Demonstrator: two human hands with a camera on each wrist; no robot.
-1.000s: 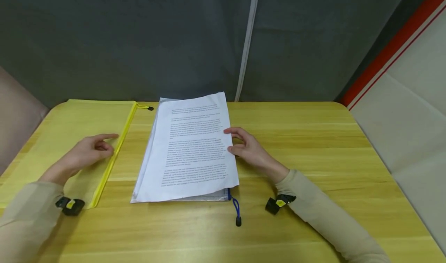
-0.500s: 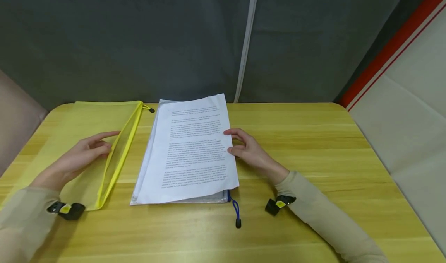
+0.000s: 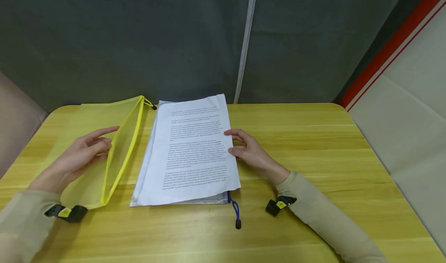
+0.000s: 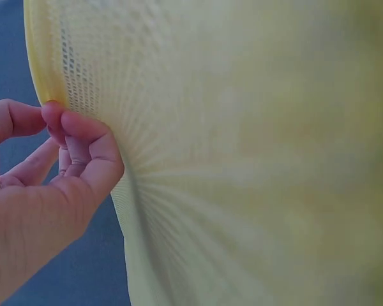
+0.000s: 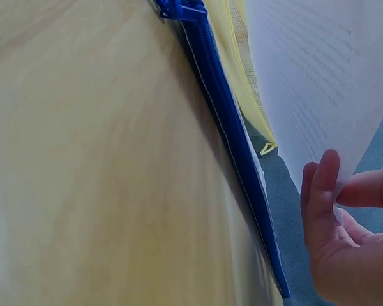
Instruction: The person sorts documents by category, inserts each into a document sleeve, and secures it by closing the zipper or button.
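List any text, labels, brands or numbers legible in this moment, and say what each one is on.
Top printed sheet, held at its edge by the right hand: several paragraphs of print, too small and blurred to read in either view.
Yellow mesh pouch, pinched by the left hand: no lettering visible.
Blue zipper pouch under the sheets: no lettering visible.
Yellow tags on the wrist devices: too small to read.
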